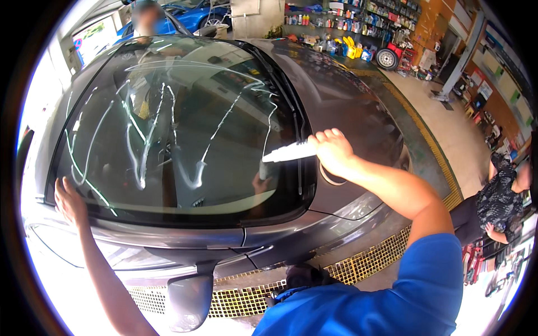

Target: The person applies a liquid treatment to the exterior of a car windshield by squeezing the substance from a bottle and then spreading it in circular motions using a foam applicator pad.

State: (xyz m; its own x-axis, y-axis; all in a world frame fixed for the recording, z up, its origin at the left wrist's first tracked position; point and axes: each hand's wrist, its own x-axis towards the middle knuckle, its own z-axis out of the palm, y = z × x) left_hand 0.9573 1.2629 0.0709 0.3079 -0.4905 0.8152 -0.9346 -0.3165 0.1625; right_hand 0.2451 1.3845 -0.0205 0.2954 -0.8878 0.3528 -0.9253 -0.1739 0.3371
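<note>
My right hand (pixel 333 152) grips a white squeeze bottle (pixel 290 152), its narrow tip pointing left at the glass near the lower right of the windshield (pixel 227 168). From that tip a thin whitish line of fluid (pixel 269 122) runs up the glass. More wavy whitish streaks (pixel 145 155) cross the windshield from left to right. At the far left, my left hand (pixel 70 203) rests with spread fingers at the windshield's edge, near the pillar, holding nothing that shows. The wipers (pixel 297 126) lie along the base of the glass.
A side mirror (pixel 191 300) juts out below the door edge. The dark hood (pixel 336 92) extends right. One person (pixel 147 21) stands across the car, another (pixel 498 197) at the right. Yellow floor grating (pixel 370 258) runs beside the car; stocked shelves (pixel 357 25) stand behind.
</note>
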